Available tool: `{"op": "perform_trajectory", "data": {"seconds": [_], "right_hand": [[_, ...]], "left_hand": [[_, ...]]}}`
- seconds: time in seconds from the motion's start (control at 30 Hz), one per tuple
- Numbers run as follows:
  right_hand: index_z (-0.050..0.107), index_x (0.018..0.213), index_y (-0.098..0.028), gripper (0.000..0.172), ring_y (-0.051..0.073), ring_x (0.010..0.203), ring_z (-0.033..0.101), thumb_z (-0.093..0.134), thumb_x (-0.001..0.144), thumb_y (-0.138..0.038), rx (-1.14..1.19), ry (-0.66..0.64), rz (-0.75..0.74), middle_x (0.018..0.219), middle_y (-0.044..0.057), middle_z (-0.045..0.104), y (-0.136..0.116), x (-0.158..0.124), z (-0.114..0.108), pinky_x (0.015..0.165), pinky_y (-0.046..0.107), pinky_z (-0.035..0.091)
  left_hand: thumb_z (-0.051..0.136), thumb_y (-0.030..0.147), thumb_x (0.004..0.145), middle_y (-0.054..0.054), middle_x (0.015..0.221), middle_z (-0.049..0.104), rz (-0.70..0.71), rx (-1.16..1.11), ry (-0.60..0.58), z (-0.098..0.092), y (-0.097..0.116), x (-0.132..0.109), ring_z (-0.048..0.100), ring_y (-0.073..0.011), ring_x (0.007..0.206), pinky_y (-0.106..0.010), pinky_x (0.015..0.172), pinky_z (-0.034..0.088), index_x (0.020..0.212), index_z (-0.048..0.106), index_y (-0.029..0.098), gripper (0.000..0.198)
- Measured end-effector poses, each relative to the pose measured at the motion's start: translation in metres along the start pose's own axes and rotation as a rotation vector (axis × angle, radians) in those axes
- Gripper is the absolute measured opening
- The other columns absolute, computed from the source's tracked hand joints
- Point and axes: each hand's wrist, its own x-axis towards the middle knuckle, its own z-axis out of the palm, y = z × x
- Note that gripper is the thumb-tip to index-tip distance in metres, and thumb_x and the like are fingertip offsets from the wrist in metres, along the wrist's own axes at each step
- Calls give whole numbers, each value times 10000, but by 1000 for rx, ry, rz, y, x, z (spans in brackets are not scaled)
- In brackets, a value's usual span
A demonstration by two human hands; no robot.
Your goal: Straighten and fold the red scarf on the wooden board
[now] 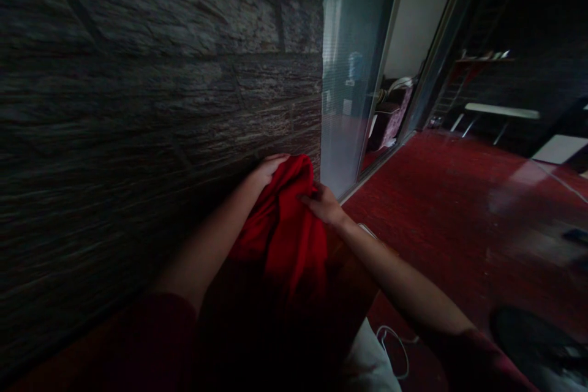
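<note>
A bunched red cloth point(294, 226) hangs in folds between my two hands, over a dark surface beside the stone wall. My left hand point(272, 166) is closed on its upper left edge. On the right side of the cloth, my right hand point(324, 203) pinches the fabric between thumb and fingers. The lower part of the cloth fades into shadow.
The stone wall point(184, 73) rises close on the left. Beyond it stand a glass door point(349, 73) and a patterned armchair point(391, 116). A white bench point(501, 111) is far right on the red floor point(427, 196). A white cable point(407, 358) lies low, near a dark round object point(528, 331).
</note>
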Motion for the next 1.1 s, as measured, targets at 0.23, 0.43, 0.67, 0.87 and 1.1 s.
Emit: {"op": "perform_trajectory", "data": {"seconds": [0.23,0.43,0.67,0.87,1.1], "right_hand": [[637,1042,-173,377,174,812,709,779,728,-325,285,0,48,974,51,736,-23,-21,22,813,322,586],[686,1053,-138,538,213,822,717,881,588,-326,454,-142,350,992,82,739,-6,-77,47,838,351,591],[675,995,-192,450,232,901,716,852,618,-364,539,-51,399,1015,53,738,14,-128,61,881,359,583],[619,1139,-167,491,225,1038,678,755,780,-472,380,-36,169,1161,83,696,12,-160,55,968,356,537],[584,1205,-150,548,217,1073,661,737,807,-496,292,-96,216,1189,99,682,32,-176,56,998,338,516]], "left_hand": [[828,185,695,-50,902,768,52,35,38,4,4,0,724,-218,932,-363,966,542,839,734,155,175],[741,181,819,-49,928,743,41,110,91,3,5,1,707,-170,866,-352,900,564,950,710,132,144],[632,274,934,-75,1081,674,16,260,171,3,-3,1,664,-183,943,-373,831,576,1066,648,120,204],[622,341,941,-62,1001,696,-36,362,128,9,-19,-2,677,-174,882,-374,821,572,1046,660,122,246],[852,213,688,-40,770,732,-64,448,-36,15,-30,-12,698,-195,772,-368,869,535,891,731,140,248]]}}
